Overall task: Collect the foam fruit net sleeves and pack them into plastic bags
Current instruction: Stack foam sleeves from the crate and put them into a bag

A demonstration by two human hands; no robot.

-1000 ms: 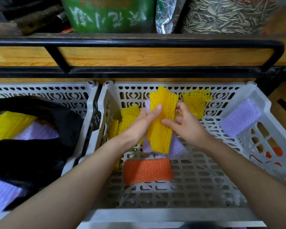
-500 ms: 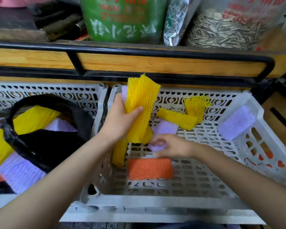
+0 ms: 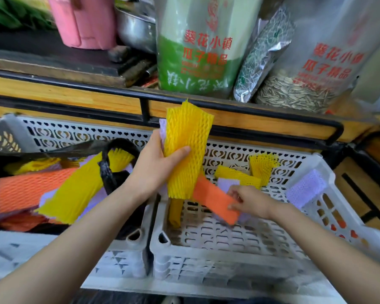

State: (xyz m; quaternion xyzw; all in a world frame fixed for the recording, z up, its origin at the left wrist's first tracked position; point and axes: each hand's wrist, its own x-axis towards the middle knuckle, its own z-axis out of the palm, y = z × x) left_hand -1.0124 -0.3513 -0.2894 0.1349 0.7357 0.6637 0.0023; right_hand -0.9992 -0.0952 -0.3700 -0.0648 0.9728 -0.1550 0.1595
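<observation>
My left hand grips a small stack of foam sleeves upright above the left edge of the right white crate; a yellow sleeve faces me with a purple one behind it. My right hand pinches an orange sleeve lifted off the crate floor, together with a purple sleeve under it. More yellow sleeves and a purple sleeve lie further back and right in that crate. A black plastic bag in the left crate holds yellow, orange and purple sleeves.
The left white crate stands against the right one. Behind both runs a wooden shelf with a black metal rail, carrying a green seed bag, a bag of sunflower seeds and a pink container.
My left hand kept the stack raised at the crate's left edge. My right hand picked the orange sleeve off the crate floor. The camera tilted up and left.
</observation>
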